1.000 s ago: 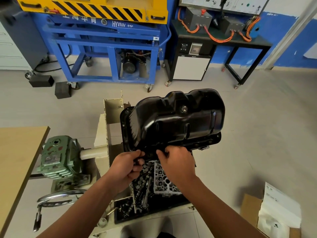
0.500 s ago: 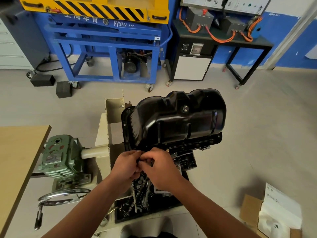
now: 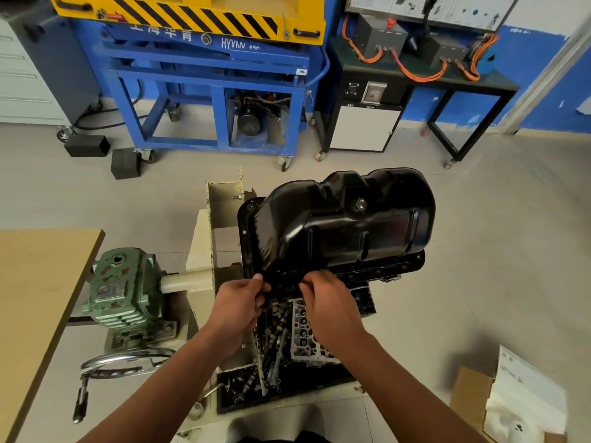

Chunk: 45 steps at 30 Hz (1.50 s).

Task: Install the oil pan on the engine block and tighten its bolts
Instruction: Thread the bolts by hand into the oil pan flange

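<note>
The black oil pan (image 3: 345, 225) sits upside down on the engine block, which it mostly hides; the engine stand's cream frame (image 3: 204, 247) rises at its left. Below the pan the grey cylinder head (image 3: 307, 334) shows. Both hands are at the pan's near flange (image 3: 383, 270). My left hand (image 3: 240, 302) has curled fingers, with thumb and fingers closed on the flange's edge near its left corner. My right hand (image 3: 329, 302) pinches something small at the flange, apparently a bolt, hidden by the fingertips.
A green gearbox (image 3: 118, 289) with a crank handle (image 3: 121, 362) stands left of the stand, beside a wooden table (image 3: 38, 298). A black tray of loose parts (image 3: 256, 388) lies below. A cardboard box (image 3: 511, 401) is at the lower right, a blue lift (image 3: 208, 91) behind.
My right hand went left to meet my left hand half a second ago, and has come back right to the flange. The oil pan and my left hand have hardly moved.
</note>
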Each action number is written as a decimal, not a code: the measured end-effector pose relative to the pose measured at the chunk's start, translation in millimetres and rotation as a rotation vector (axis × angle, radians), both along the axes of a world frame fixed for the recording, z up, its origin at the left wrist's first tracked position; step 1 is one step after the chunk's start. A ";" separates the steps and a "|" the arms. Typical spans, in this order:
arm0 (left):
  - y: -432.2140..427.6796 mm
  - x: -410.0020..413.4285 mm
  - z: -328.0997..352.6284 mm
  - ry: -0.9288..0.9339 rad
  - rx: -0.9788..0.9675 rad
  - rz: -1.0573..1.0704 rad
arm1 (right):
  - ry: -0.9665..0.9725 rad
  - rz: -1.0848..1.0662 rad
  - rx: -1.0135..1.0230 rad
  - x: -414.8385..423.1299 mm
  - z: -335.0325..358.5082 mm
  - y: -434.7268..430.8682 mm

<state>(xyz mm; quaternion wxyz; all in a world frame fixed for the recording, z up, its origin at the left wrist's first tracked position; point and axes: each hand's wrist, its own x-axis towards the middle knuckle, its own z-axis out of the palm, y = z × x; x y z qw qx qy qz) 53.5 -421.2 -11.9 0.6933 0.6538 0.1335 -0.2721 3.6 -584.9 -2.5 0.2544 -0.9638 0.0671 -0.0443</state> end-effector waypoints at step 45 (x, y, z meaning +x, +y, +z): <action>8.3 35.9 -9.9 -0.355 0.606 -0.098 | 0.007 0.029 -0.128 6.9 -12.7 19.0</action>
